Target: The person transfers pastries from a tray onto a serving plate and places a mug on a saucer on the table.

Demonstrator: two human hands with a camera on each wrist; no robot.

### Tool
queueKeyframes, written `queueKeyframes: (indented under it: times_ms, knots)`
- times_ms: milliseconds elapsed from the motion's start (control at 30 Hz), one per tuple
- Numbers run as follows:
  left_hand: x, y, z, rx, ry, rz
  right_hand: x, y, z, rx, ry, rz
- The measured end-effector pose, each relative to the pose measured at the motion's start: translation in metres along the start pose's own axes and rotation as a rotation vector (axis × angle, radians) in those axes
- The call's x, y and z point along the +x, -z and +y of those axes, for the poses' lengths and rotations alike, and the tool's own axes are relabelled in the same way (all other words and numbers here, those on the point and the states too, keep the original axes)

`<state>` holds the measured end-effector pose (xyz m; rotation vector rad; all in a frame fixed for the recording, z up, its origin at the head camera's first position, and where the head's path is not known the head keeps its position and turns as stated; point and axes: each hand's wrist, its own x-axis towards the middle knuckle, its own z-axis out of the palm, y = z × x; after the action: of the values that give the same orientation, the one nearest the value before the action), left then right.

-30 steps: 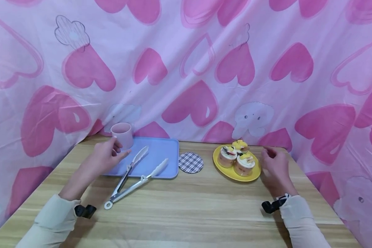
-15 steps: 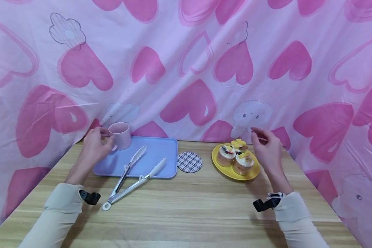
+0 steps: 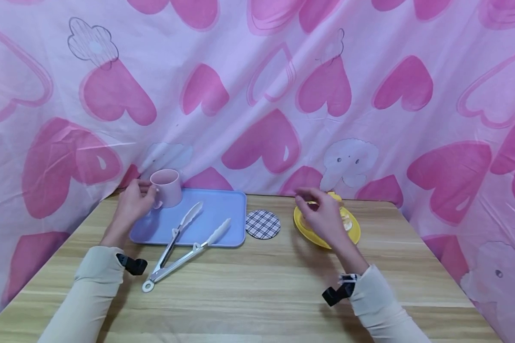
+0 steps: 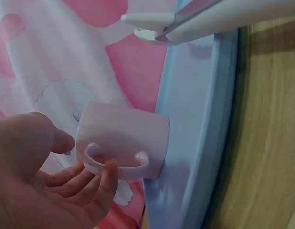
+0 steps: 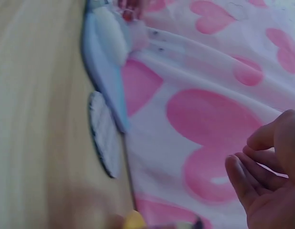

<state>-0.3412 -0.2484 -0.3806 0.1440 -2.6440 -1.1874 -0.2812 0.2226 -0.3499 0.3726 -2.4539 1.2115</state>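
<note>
A pale pink mug [image 3: 169,190] stands upright at the back left of the blue tray [image 3: 227,207]. My left hand [image 3: 134,200] is beside its handle [image 4: 126,172]; in the left wrist view a fingertip overlaps the handle, while the thumb lies apart from it. Over the yellow plate [image 3: 354,235] hovers my right hand [image 3: 324,216], fingers loosely bent and holding nothing. It hides most of the dessert cups, though a cream-topped one [image 3: 346,222] shows behind the wrist.
Metal tongs [image 3: 182,258] with white tips lie spread, partly on the tray's front edge. A round checked coaster [image 3: 262,224] sits between tray and plate. Behind the wooden table [image 3: 240,295] hangs a pink heart-print cloth [image 3: 262,138].
My left hand has moved left around to the mug's handle side. My right hand has lifted from the plate's right side and swung left over it. The mug stays in place.
</note>
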Motion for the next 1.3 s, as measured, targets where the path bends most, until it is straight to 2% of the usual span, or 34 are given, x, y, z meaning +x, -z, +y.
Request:
queueKeyframes:
  times_ms: [167,300,467,633,833,1033,1300]
  knots:
    - [0.000,-0.002,-0.006,-0.023,0.019,-0.038,0.000,-0.029,0.007,-0.014,-0.059,-0.133]
    - [0.001,-0.002,-0.009,-0.019,0.015,-0.054,-0.001,-0.047,0.014,-0.013,-0.060,-0.228]
    - [0.003,-0.001,-0.012,-0.003,-0.015,-0.052,-0.006,-0.062,0.022,-0.027,-0.080,-0.293]
    - [0.005,-0.005,-0.015,-0.059,-0.036,-0.039,-0.010,-0.067,0.025,-0.071,-0.118,-0.332]
    - [0.004,-0.013,-0.014,-0.133,-0.026,0.017,-0.012,-0.069,0.029,-0.109,-0.137,-0.339]
    - [0.003,-0.016,-0.010,-0.171,0.024,0.025,-0.014,-0.069,0.029,-0.127,-0.132,-0.337]
    - [0.006,-0.019,-0.010,-0.332,0.093,0.003,-0.015,-0.069,0.033,-0.124,-0.114,-0.343]
